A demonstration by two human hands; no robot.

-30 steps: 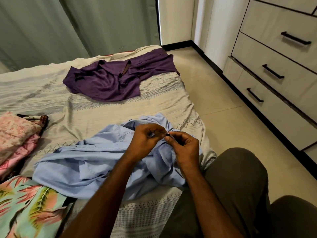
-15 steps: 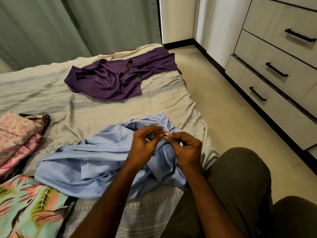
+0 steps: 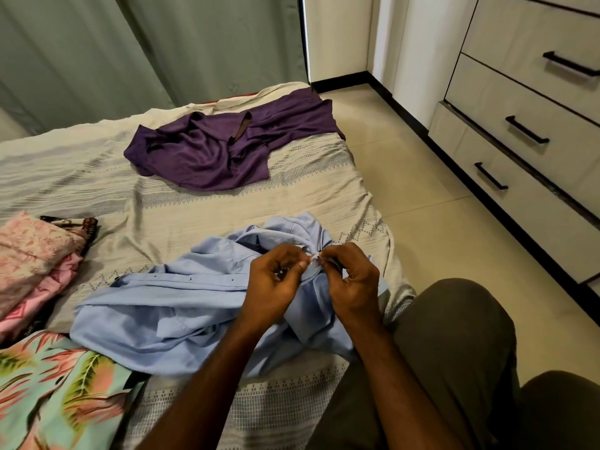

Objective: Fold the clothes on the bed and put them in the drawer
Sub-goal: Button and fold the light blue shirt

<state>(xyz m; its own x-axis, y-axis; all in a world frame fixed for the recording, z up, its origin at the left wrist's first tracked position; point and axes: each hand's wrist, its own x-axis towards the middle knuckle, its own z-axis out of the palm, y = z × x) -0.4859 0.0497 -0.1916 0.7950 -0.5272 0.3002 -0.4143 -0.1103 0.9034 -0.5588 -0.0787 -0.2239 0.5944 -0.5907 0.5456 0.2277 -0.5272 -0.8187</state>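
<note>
Crumpled light blue button-up shirt (image 3: 181, 306) lies lengthwise left-to-right on the bed (image 3: 227, 206), lower centre. Left hand (image 3: 276, 284) and right hand (image 3: 352, 284) pinch its collar area, fingers now slightly closer together than before.

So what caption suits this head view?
Both hands, left and right, pinch a blue shirt on the bed.
</note>
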